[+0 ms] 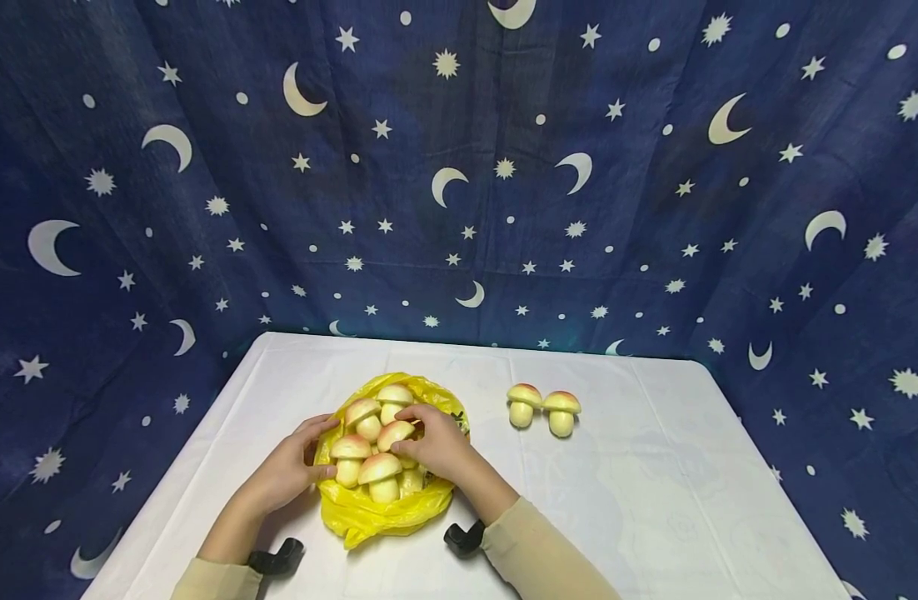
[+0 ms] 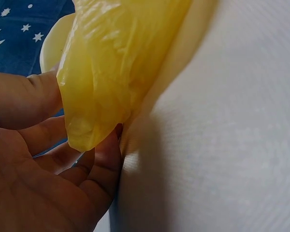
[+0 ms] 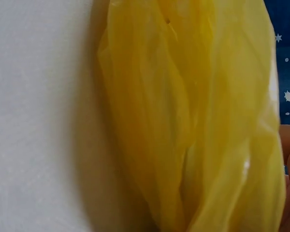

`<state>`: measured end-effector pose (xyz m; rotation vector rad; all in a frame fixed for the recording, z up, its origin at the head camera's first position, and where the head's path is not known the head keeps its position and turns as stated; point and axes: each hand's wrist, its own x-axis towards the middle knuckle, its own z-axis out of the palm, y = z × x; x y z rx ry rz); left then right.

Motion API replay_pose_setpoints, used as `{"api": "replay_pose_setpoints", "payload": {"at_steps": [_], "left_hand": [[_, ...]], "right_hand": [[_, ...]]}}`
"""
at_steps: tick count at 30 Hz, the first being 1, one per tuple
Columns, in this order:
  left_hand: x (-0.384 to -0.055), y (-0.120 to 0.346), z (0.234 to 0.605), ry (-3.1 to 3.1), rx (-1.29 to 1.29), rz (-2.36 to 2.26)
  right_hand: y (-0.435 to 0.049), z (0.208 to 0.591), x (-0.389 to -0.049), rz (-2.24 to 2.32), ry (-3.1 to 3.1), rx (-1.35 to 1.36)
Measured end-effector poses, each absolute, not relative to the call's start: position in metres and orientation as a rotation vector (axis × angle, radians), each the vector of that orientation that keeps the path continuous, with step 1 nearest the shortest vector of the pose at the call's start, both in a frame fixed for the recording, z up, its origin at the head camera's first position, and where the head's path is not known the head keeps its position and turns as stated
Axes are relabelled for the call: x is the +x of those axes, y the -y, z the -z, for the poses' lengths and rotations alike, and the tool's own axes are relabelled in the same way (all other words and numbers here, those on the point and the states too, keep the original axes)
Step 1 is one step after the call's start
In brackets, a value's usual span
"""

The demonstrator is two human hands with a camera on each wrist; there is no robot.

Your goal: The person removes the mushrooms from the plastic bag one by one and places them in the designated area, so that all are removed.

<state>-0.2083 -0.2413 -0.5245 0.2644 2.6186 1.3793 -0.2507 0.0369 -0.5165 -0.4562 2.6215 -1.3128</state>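
Note:
A yellow plastic bag (image 1: 384,521) lies with its mouth spread wide, and several toy mushrooms (image 1: 380,468) with pale stems and reddish caps fill it. At the bag's left side, my left hand (image 1: 282,471) holds the rim; in the left wrist view, thumb and fingers stand on either side of the yellow plastic (image 2: 111,72). My right hand (image 1: 440,446) reaches over the bag from the right, thumb and fingers gripping a mushroom (image 1: 394,433) in the middle of the heap. Bag folds (image 3: 183,121) hide most of that hand in the right wrist view.
Two more toy mushrooms, one (image 1: 523,406) beside another (image 1: 561,413), stand on the white-covered table (image 1: 639,500) right of the bag. Black wrist-worn pieces (image 1: 279,558) show below the hands. Behind the table hangs a dark blue curtain (image 1: 504,217) with moons and stars.

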Motion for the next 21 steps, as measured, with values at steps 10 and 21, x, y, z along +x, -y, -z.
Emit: {"api": "replay_pose_setpoints", "payload": {"at_steps": [10, 21], "left_hand": [[-0.208, 0.24, 0.524, -2.613, 0.25, -1.385], [-0.208, 0.239, 0.524, -2.614, 0.25, -1.376]], "right_hand": [[-0.04, 0.517, -0.25, 1.325, -2.606, -0.454], [-0.048, 0.519, -0.251, 1.382, -2.571, -0.474]]}}
